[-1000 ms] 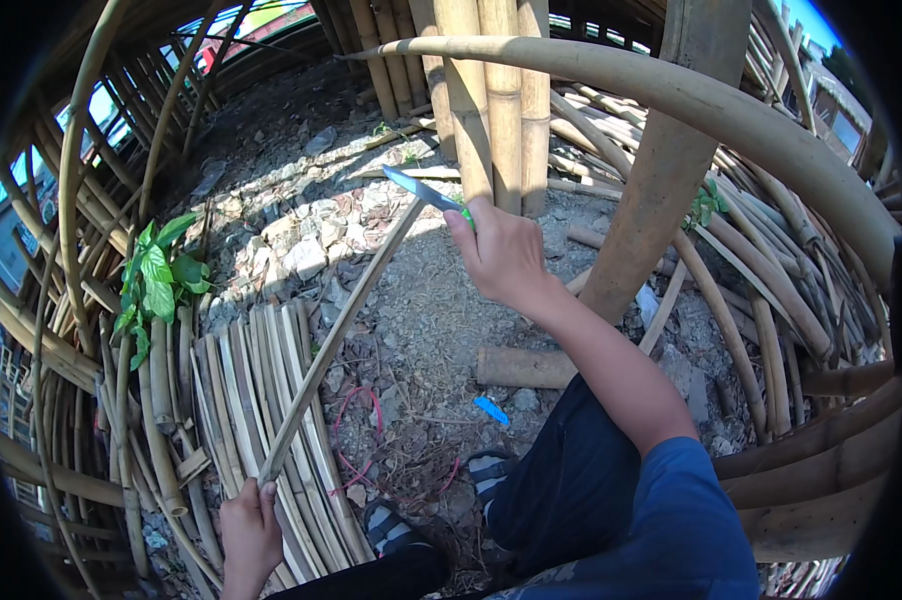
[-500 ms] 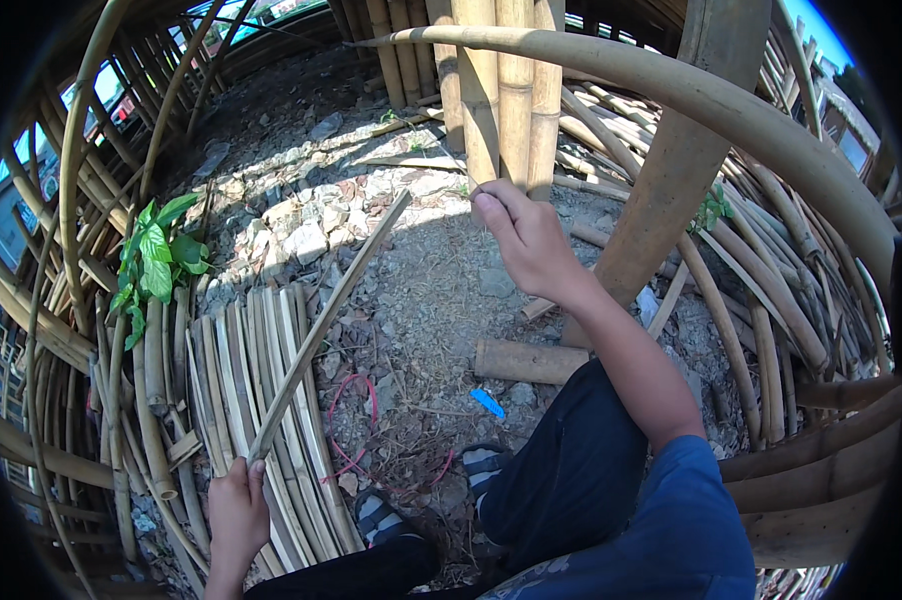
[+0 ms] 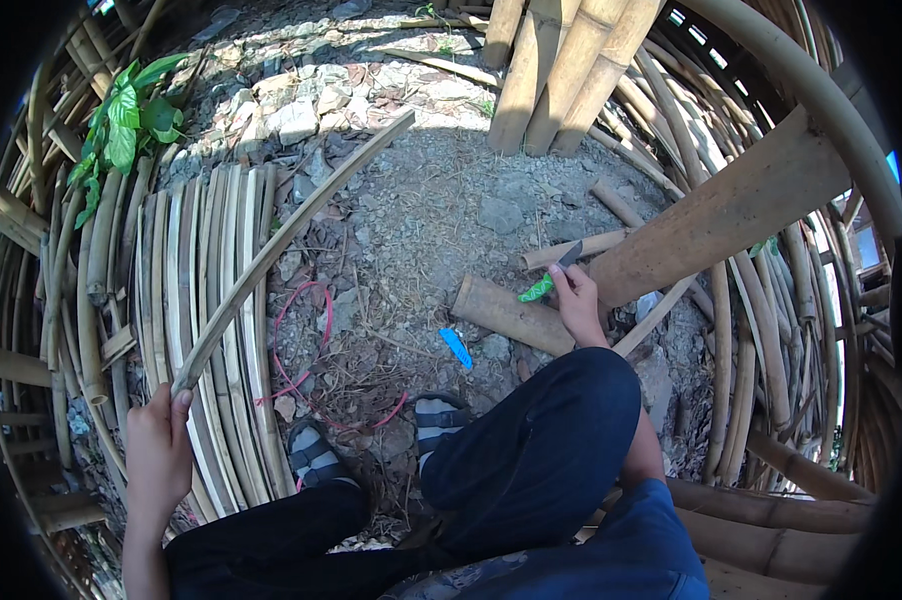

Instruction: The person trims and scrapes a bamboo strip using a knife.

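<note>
My left hand (image 3: 159, 450) is closed round the lower end of a long split bamboo strip (image 3: 291, 248), which slants up and away to the right. With fingers closed, my right hand (image 3: 578, 303) pinches a small knife that has a green patterned handle (image 3: 537, 289) and a dark blade (image 3: 571, 254). Right beside this hand, a short bamboo piece (image 3: 506, 308) lies on the ground. A flat bright blue piece (image 3: 456, 347) lies left of it, in front of my sandalled feet.
Split bamboo strips (image 3: 211, 330) lie side by side at my left, near a green leafy plant (image 3: 121, 125). Pink cord (image 3: 306, 385) loops on the stony ground. Upright bamboo poles (image 3: 566, 85), a thick leaning bamboo (image 3: 711, 220) and stacked bamboo (image 3: 781, 310) stand or lie ahead and right.
My right hand has moved down from in front of the poles to the short bamboo piece, where the knife now shows. The left hand still holds the strip. The view has tilted down.
</note>
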`<action>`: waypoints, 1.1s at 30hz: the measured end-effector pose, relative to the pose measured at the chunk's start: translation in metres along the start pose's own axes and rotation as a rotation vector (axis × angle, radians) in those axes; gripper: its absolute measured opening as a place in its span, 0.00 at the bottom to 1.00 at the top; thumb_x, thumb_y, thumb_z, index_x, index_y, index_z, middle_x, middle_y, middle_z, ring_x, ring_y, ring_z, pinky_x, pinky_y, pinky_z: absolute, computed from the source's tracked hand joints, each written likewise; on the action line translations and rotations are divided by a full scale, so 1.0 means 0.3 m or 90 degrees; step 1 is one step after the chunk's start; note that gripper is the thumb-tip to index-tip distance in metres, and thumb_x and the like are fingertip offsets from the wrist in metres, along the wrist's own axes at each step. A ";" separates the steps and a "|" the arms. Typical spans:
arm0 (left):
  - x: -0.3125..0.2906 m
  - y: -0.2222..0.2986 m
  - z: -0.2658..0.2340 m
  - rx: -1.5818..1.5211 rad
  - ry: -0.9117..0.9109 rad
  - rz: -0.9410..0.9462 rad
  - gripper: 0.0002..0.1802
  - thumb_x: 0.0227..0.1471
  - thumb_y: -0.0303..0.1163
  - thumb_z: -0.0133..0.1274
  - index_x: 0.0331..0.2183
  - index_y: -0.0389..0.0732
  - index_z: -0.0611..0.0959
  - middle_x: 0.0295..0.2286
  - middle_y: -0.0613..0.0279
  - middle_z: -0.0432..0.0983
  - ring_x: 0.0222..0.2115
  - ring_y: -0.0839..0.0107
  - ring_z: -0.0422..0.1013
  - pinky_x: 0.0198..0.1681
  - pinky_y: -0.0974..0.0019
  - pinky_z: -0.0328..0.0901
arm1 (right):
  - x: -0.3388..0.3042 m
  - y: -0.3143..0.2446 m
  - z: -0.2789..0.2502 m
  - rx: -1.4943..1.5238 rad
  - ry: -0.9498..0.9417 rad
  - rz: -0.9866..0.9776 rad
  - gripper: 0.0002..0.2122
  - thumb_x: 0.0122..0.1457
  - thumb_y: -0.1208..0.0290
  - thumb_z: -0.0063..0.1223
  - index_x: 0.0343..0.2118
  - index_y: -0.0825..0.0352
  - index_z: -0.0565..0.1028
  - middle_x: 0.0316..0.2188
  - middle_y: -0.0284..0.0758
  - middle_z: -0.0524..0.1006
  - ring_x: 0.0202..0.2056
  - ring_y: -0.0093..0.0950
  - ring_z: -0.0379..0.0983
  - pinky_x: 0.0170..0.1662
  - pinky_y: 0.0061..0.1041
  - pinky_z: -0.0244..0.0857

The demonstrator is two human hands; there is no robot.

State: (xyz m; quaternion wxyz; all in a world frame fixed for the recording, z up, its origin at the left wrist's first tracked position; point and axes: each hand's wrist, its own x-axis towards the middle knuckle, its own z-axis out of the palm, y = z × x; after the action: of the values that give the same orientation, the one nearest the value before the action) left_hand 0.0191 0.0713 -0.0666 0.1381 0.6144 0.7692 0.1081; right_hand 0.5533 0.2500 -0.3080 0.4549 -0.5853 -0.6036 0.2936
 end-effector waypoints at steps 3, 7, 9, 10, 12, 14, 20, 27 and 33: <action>0.009 0.015 0.002 0.045 -0.015 -0.009 0.22 0.67 0.35 0.45 0.24 0.29 0.71 0.12 0.42 0.61 0.14 0.44 0.59 0.22 0.48 0.53 | -0.060 0.040 0.045 -0.113 0.058 0.005 0.13 0.67 0.65 0.54 0.32 0.71 0.78 0.25 0.30 0.75 0.25 0.17 0.70 0.28 0.22 0.64; 0.025 0.015 0.025 0.035 -0.008 -0.017 0.22 0.67 0.35 0.46 0.24 0.29 0.70 0.13 0.42 0.61 0.14 0.45 0.58 0.22 0.48 0.53 | -0.075 0.057 0.017 -0.176 0.096 -0.036 0.12 0.66 0.68 0.56 0.29 0.72 0.76 0.21 0.32 0.73 0.22 0.19 0.69 0.27 0.24 0.63; 0.030 0.014 0.031 0.046 -0.010 -0.008 0.22 0.67 0.35 0.46 0.24 0.29 0.70 0.13 0.42 0.61 0.15 0.45 0.58 0.23 0.48 0.53 | -0.078 0.005 -0.001 -0.198 0.094 -0.050 0.12 0.66 0.68 0.56 0.28 0.72 0.75 0.20 0.33 0.73 0.22 0.20 0.69 0.27 0.25 0.62; 0.034 0.014 0.034 0.059 -0.008 0.004 0.22 0.67 0.35 0.45 0.24 0.29 0.71 0.13 0.41 0.61 0.15 0.44 0.58 0.23 0.48 0.53 | -0.079 -0.039 -0.007 -0.233 0.082 -0.075 0.11 0.65 0.70 0.55 0.28 0.73 0.74 0.21 0.35 0.73 0.21 0.24 0.70 0.27 0.27 0.62; 0.041 0.026 0.036 0.045 -0.021 -0.009 0.22 0.67 0.35 0.45 0.24 0.29 0.71 0.13 0.41 0.61 0.15 0.44 0.58 0.23 0.48 0.53 | -0.078 -0.071 -0.015 -0.269 0.070 -0.100 0.11 0.65 0.71 0.54 0.29 0.73 0.74 0.21 0.37 0.73 0.21 0.28 0.71 0.27 0.28 0.62; 0.046 0.031 0.041 0.031 -0.033 -0.020 0.22 0.67 0.35 0.45 0.24 0.29 0.71 0.13 0.41 0.61 0.15 0.44 0.58 0.23 0.48 0.53 | -0.070 -0.080 -0.028 -0.303 0.063 -0.232 0.09 0.65 0.73 0.51 0.29 0.71 0.74 0.22 0.42 0.73 0.21 0.39 0.71 0.27 0.35 0.63; 0.029 0.018 0.030 0.023 -0.024 -0.024 0.21 0.67 0.34 0.46 0.25 0.29 0.71 0.14 0.41 0.61 0.16 0.44 0.58 0.23 0.47 0.53 | -0.064 -0.266 -0.022 -0.289 0.265 -0.358 0.09 0.65 0.75 0.49 0.27 0.70 0.73 0.21 0.45 0.71 0.19 0.46 0.69 0.24 0.41 0.60; 0.017 0.008 0.035 0.020 -0.012 0.011 0.22 0.68 0.35 0.45 0.24 0.29 0.70 0.13 0.43 0.60 0.14 0.48 0.56 0.22 0.50 0.52 | -0.095 -0.074 -0.011 -0.432 0.098 -0.327 0.14 0.62 0.74 0.53 0.19 0.68 0.68 0.16 0.44 0.69 0.18 0.46 0.68 0.23 0.45 0.59; 0.013 0.007 0.017 0.012 -0.009 -0.007 0.22 0.68 0.35 0.45 0.24 0.29 0.69 0.13 0.43 0.59 0.14 0.51 0.55 0.22 0.52 0.52 | -0.115 -0.090 0.021 -0.522 0.036 -0.249 0.14 0.64 0.74 0.48 0.20 0.69 0.71 0.17 0.45 0.71 0.20 0.48 0.71 0.24 0.44 0.62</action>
State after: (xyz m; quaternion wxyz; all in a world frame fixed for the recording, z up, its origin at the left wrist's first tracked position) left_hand 0.0219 0.0755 -0.0709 0.1386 0.6123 0.7725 0.0955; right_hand 0.5324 0.2136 -0.2936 0.2493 -0.5998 -0.7564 -0.0773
